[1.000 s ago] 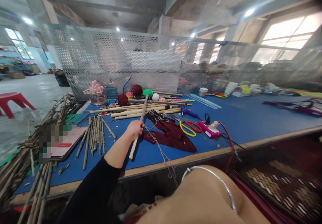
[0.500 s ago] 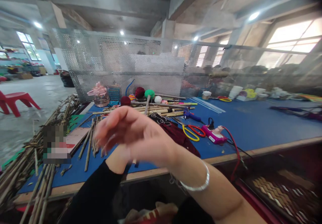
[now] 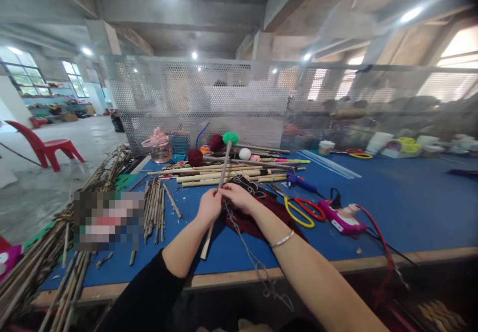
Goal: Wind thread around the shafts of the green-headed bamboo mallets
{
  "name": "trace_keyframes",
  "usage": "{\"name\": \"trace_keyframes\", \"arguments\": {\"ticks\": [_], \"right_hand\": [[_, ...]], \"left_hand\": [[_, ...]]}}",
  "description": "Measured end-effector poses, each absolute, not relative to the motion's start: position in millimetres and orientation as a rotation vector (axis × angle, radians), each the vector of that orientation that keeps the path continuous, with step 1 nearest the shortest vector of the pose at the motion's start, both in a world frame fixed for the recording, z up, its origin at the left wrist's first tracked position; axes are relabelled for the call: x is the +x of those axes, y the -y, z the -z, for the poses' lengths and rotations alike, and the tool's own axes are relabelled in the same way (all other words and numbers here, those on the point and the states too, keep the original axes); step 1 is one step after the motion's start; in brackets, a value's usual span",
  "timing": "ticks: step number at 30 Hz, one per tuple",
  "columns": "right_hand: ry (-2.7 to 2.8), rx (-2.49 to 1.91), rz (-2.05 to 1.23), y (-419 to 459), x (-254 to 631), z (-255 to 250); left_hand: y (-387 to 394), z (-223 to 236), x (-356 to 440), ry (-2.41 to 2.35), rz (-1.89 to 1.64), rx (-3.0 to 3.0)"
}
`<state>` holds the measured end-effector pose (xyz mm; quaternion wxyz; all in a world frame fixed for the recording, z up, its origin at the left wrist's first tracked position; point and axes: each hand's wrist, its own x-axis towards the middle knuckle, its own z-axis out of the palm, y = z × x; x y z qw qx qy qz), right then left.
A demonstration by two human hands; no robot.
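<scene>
Wooden stick (image 3: 225, 166) slants from near to far over the blue tabletop (image 3: 388, 192), left hand (image 3: 209, 206) closed around it; right hand (image 3: 239, 196), fingers bent, touches it, grip unclear. Maroon cloth (image 3: 278, 210) lies right.

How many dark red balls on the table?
2: one dark red ball left of the striped ball, the other dark red ball right of it, farther back. More could be hidden behind the pale sticks.
</scene>
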<state>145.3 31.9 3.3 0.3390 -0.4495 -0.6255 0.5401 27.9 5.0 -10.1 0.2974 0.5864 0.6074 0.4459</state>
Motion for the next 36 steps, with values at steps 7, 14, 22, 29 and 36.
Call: {"name": "trace_keyframes", "arguments": {"ticks": [7,14,22,29,36], "right_hand": [[1.416,-1.169,-1.644,-45,146,-11],[1.448,-1.048,-1.87,-40,140,-11],[1.405,-1.192,-1.603,-36,144,-7],[1.314,-0.934,-1.901,-43,154,-7],[1.47,-1.11,-1.64,-48,159,-3]], "left_hand": [[-4,12,30,-1.648,-1.121,1.577],[-2,8,25,-1.667,-1.114,1.58],[4,-4,39,-1.489,-1.162,1.035],[5,-9,44,-1.077,-1.271,0.794],[-2,4,30,-1.438,-1.168,1.27]]}}
